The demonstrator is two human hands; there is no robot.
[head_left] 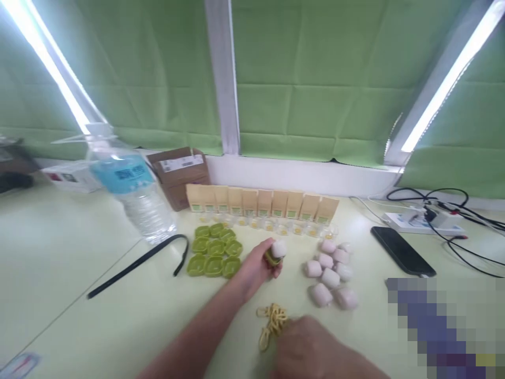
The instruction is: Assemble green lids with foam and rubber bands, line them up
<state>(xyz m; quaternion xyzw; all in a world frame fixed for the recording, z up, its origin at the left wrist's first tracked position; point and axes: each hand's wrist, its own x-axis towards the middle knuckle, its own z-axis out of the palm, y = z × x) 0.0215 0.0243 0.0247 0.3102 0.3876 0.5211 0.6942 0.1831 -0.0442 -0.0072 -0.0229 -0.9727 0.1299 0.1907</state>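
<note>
Head cam: L hand (pixel 255 263) grips a green cup (pixel 272 257) w/ white cylinder (pixel 279 249) at its top, btwn green cup rows (pixel 215 247) & pale cylinders (pixel 330 278). R hand (pixel 306 339) at yellow clips (pixel 273 318), fingers hidden; can't tell if gripping.

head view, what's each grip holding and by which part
Left grip: a green dish, by its sides, with a white block. Right grip: cannot tell.

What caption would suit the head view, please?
Left hand holding green cup and white cylinder; right hand by yellow clasps.
</note>
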